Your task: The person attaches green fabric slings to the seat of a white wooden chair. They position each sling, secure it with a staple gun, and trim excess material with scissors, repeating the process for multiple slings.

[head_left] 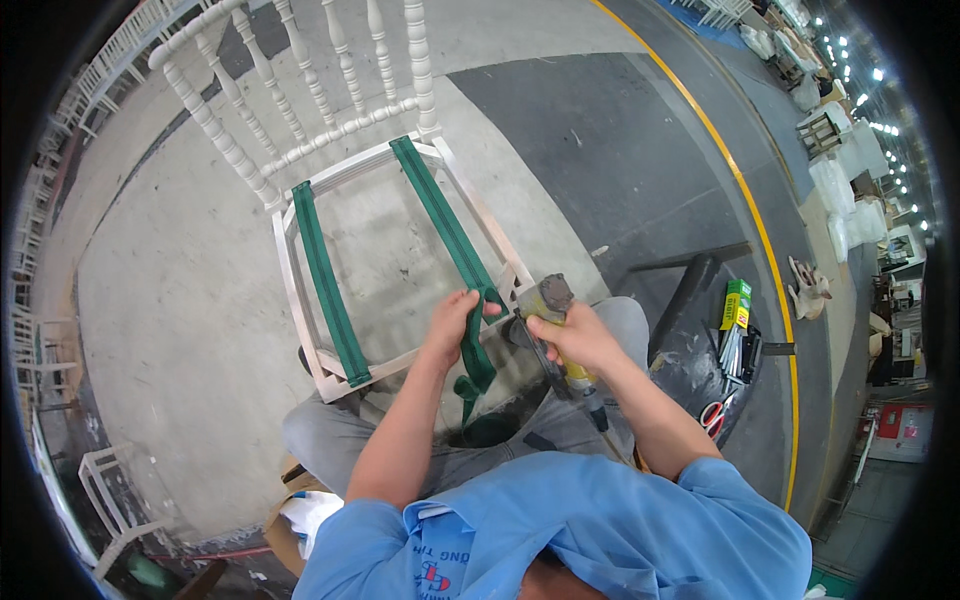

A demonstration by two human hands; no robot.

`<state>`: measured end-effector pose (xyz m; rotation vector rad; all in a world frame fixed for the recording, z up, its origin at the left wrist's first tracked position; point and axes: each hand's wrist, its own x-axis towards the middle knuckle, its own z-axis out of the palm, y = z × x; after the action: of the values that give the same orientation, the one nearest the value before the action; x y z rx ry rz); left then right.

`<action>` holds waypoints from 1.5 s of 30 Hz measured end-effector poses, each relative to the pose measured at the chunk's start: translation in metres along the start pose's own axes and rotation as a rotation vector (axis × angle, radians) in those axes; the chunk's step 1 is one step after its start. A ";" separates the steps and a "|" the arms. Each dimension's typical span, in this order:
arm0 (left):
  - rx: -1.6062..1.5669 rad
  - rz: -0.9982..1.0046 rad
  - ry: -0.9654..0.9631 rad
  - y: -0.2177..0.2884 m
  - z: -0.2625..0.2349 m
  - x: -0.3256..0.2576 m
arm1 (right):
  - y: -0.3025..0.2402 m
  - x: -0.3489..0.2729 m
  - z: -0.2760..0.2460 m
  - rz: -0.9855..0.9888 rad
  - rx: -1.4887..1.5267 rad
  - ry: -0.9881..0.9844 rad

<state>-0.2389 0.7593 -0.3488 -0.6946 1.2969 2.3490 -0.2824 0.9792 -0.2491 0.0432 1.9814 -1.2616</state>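
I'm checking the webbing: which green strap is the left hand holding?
The right green strap, its loose end hanging past the left hand; the other strap spans the seat frame untouched.

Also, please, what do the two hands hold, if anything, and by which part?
The left hand pinches the right-side green strap near the front of the white chair frame. The right hand grips the yellow tool around its handle.

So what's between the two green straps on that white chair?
The head view shows an open gap in the chair's frame, with grey floor visible through it; at its near edge, the left hand grips the right strap.
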 end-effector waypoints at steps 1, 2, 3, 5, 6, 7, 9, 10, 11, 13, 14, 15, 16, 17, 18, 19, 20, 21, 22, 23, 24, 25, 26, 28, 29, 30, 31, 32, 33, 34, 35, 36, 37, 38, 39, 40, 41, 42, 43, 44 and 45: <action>0.039 -0.039 0.039 0.005 0.000 0.008 | 0.000 0.006 0.003 0.042 -0.026 0.007; 0.035 -0.052 0.056 0.009 0.000 0.015 | 0.000 0.011 0.006 0.044 -0.015 -0.002; -0.029 -0.035 0.040 0.011 0.000 0.020 | 0.000 0.017 0.009 0.061 -0.008 -0.007; -0.114 -0.096 0.090 0.010 0.002 0.028 | 0.001 0.024 0.014 0.084 -0.008 -0.005; -0.123 -0.078 0.074 0.010 0.001 0.030 | 0.002 0.027 0.016 0.086 -0.016 0.004; -0.129 -0.081 0.066 0.010 0.000 0.031 | 0.003 0.029 0.018 0.099 -0.024 0.017; -0.119 -0.080 0.045 0.011 -0.003 0.032 | 0.003 0.032 0.021 0.077 -0.049 0.020; -0.102 -0.074 0.032 0.011 -0.005 0.031 | 0.003 0.034 0.022 0.084 -0.067 0.030; -0.084 -0.068 0.019 0.012 -0.006 0.031 | 0.003 0.034 0.023 0.083 -0.083 0.029; -0.072 -0.066 0.020 0.014 -0.008 0.030 | 0.001 0.034 0.025 0.109 -0.123 0.041; -0.066 -0.063 0.021 0.015 -0.008 0.030 | -0.001 0.034 0.026 0.103 -0.137 0.038; -0.070 -0.065 0.022 0.016 -0.008 0.029 | -0.003 0.032 0.026 0.100 -0.149 0.038; -0.072 -0.065 0.023 0.016 -0.008 0.029 | -0.005 0.031 0.027 0.111 -0.166 0.047; -0.075 -0.061 0.023 0.017 -0.008 0.029 | -0.007 0.030 0.028 0.087 -0.169 0.041; -0.066 -0.066 0.016 0.017 -0.009 0.029 | -0.009 0.027 0.030 0.078 -0.180 0.043; -0.058 -0.074 0.012 0.018 -0.010 0.030 | -0.011 0.025 0.031 0.084 -0.196 0.053; -0.040 -0.107 0.043 0.017 -0.012 0.029 | -0.012 0.024 0.033 0.072 -0.196 0.035; -0.056 -0.072 0.001 0.016 -0.013 0.028 | -0.014 0.022 0.036 0.074 -0.199 0.028; -0.060 -0.053 -0.009 0.016 -0.014 0.028 | -0.016 0.021 0.037 0.071 -0.194 0.008; -0.050 -0.055 -0.010 0.015 -0.014 0.028 | -0.017 0.020 0.039 0.072 -0.202 0.014; -0.053 -0.042 -0.021 0.016 -0.015 0.029 | -0.019 0.021 0.039 0.065 -0.207 0.006; -0.042 -0.058 -0.021 0.015 -0.016 0.030 | -0.020 0.020 0.040 0.074 -0.214 0.004; -0.010 -0.105 0.006 0.015 -0.017 0.030 | -0.020 0.019 0.042 0.054 -0.211 -0.004; -0.038 -0.076 -0.029 0.015 -0.018 0.030 | -0.019 0.019 0.044 0.040 -0.223 -0.008; -0.030 -0.108 -0.010 0.014 -0.018 0.029 | -0.017 0.019 0.045 0.040 -0.241 -0.019; -0.051 -0.087 -0.023 0.014 -0.018 0.029 | -0.016 0.019 0.047 0.046 -0.258 -0.025; -0.057 -0.087 -0.017 0.013 -0.018 0.028 | -0.014 0.019 0.048 0.041 -0.262 -0.035; -0.053 -0.101 -0.010 0.014 -0.018 0.029 | -0.014 0.021 0.049 0.041 -0.248 -0.023; -0.052 -0.076 -0.022 0.013 -0.018 0.029 | -0.015 0.021 0.049 0.032 -0.226 -0.016; -0.040 -0.074 -0.033 0.012 -0.018 0.028 | -0.015 0.020 0.047 0.059 -0.215 0.002; -0.011 -0.079 -0.012 0.012 -0.018 0.029 | -0.018 0.017 0.042 0.030 -0.183 -0.006; -0.014 -0.019 -0.045 0.010 -0.017 0.027 | -0.020 0.012 0.035 0.043 -0.160 -0.006; 0.002 0.023 -0.049 0.008 -0.015 0.025 | -0.022 0.005 0.025 0.108 -0.153 0.026; 0.040 0.025 -0.042 0.004 -0.013 0.022 | -0.026 -0.007 0.010 0.081 -0.080 0.029; 0.203 0.121 -0.024 0.000 -0.011 0.018 | -0.028 -0.020 -0.006 -0.028 -0.021 0.027; 0.401 0.131 -0.002 -0.005 -0.009 0.015 | -0.029 -0.040 -0.028 -0.084 0.026 0.084; 0.575 0.211 0.024 -0.010 -0.005 0.011 | -0.027 -0.061 -0.053 -0.150 0.078 0.154; 0.765 0.257 0.057 -0.015 -0.002 0.005 | -0.024 -0.081 -0.079 -0.168 0.096 0.221; 0.922 0.345 0.075 -0.020 0.001 0.000 | -0.018 -0.099 -0.107 -0.242 0.129 0.253; 1.085 0.407 0.113 -0.027 0.005 -0.006 | -0.010 -0.115 -0.134 -0.197 0.089 0.341; 1.106 0.486 0.121 -0.034 0.011 -0.013 | 0.001 -0.129 -0.159 -0.173 0.104 0.426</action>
<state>-0.2137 0.7851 -0.3590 -0.1491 2.6513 1.4303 -0.2840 1.1502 -0.1366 0.2111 2.3151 -1.5685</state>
